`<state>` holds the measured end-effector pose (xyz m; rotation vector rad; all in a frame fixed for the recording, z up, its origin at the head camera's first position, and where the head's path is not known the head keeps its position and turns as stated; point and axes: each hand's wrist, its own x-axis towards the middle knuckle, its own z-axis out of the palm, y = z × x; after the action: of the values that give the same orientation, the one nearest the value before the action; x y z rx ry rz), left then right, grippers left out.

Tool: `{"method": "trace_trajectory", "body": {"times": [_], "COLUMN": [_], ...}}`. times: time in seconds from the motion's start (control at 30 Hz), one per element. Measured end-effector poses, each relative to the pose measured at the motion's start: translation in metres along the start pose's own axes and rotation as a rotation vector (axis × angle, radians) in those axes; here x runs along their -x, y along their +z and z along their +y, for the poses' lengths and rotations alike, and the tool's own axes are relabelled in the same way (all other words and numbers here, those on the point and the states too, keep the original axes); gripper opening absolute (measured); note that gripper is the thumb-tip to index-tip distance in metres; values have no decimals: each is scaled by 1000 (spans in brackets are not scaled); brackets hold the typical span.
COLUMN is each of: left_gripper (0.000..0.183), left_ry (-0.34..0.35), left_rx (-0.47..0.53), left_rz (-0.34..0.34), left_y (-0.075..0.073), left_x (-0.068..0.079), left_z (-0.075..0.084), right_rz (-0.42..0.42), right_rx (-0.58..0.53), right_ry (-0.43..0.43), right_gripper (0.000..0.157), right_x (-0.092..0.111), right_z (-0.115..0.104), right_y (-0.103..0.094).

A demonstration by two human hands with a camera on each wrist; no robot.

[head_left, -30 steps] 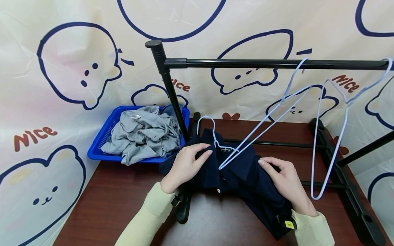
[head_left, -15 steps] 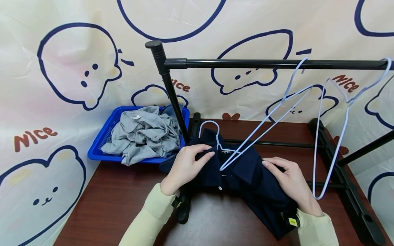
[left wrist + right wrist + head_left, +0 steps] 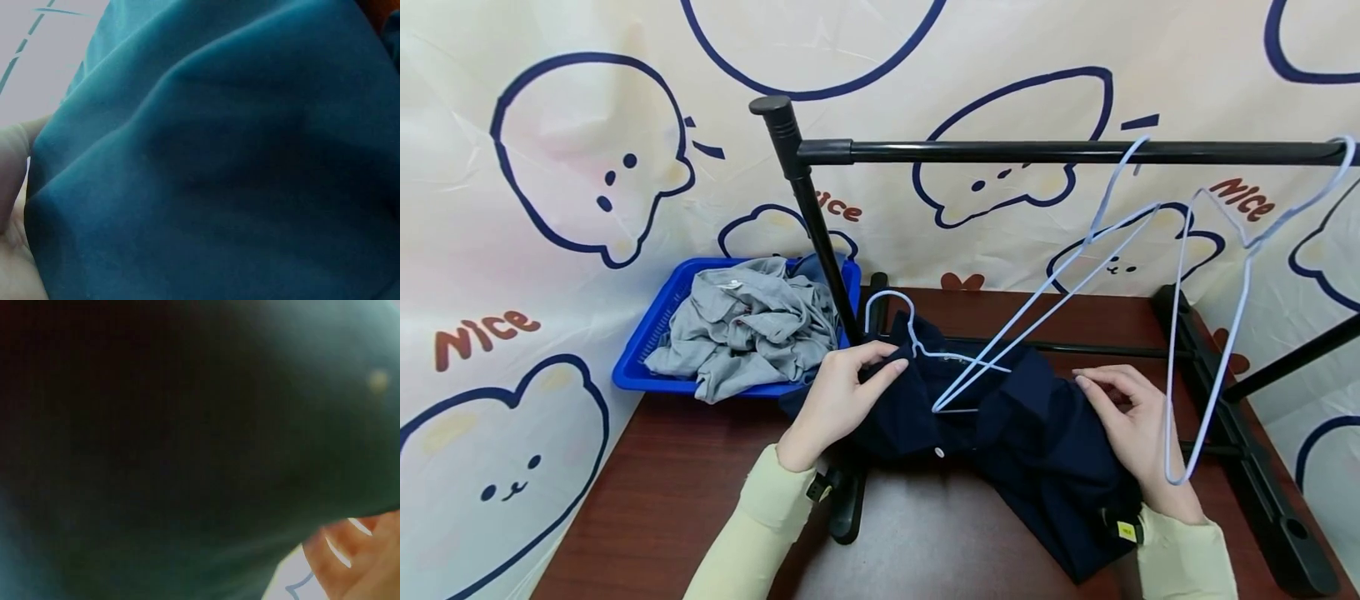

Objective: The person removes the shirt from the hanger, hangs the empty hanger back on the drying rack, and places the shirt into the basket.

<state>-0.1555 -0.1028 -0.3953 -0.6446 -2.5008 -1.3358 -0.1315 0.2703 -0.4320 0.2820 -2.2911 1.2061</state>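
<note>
A navy button-up shirt (image 3: 1030, 467) lies draped over the table's middle in the head view. Inside its collar sits a light blue hanger (image 3: 916, 340), the hook sticking up out of the neck. My left hand (image 3: 838, 404) pinches the cloth on the left side of the collar between thumb and fingers. On the right, my right hand (image 3: 1138, 437) pinches the shirt near its shoulder. Dark fabric (image 3: 219, 156) fills most of the left wrist view, with part of the hand at the left edge. Blurred fabric (image 3: 187, 425) covers most of the right wrist view.
A black rack rail (image 3: 985, 152) crosses behind. One hanging blue hanger (image 3: 1045, 287) slants down in front of the shirt; another hanger (image 3: 1243, 275) hangs close to my right hand. A blue basket (image 3: 658, 321) with crumpled grey clothes (image 3: 752, 321) stands left of the rack post (image 3: 823, 225).
My right hand has moved right, pulling the shirt's shoulder outward. My left hand has shifted slightly left. The hanger's hook in the collar dipped, then moved left.
</note>
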Motion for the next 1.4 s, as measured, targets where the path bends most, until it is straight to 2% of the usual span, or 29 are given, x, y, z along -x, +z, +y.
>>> {"method": "trace_trajectory", "body": {"times": [0.13, 0.27, 0.37, 0.53, 0.7, 0.87, 1.0, 1.1, 1.23, 1.4], "left_gripper": [25, 25, 25, 25, 23, 23, 23, 22, 21, 20], "left_ry": [-54, -73, -80, -86, -109, -115, -110, -110, -107, -98], "left_rx": [13, 15, 0, -19, -15, -16, -21, -22, -29, -36], "left_rz": [29, 41, 47, 47, 56, 67, 72, 77, 81, 79], "left_y": [0, 2, 5, 9, 10, 11, 12, 14, 15, 18], "left_x": [1, 1, 0, -1, -1, 0, 0, 1, 1, 2], "left_z": [-2, -3, -3, -5, -9, -13, -13, -13, -13, -9], "right_rz": [36, -12, -27, -1, -17, -79, -111, -102, -85, -130], "right_rx": [73, 83, 117, 175, 193, 176, 170, 156, 186, 226], "right_ry": [92, 128, 103, 75, 20, -48, -32, -27, 47, 277], "right_gripper": [14, 17, 18, 10, 18, 22, 22, 22, 20, 33], "right_x": [1, 4, 6, 8, 10, 11, 12, 12, 10, 8], "right_z": [-8, -15, -15, -14, -14, -11, -9, -7, -9, -12], "right_y": [-3, -2, 1, 7, 6, 3, 2, 2, 2, 4]}}
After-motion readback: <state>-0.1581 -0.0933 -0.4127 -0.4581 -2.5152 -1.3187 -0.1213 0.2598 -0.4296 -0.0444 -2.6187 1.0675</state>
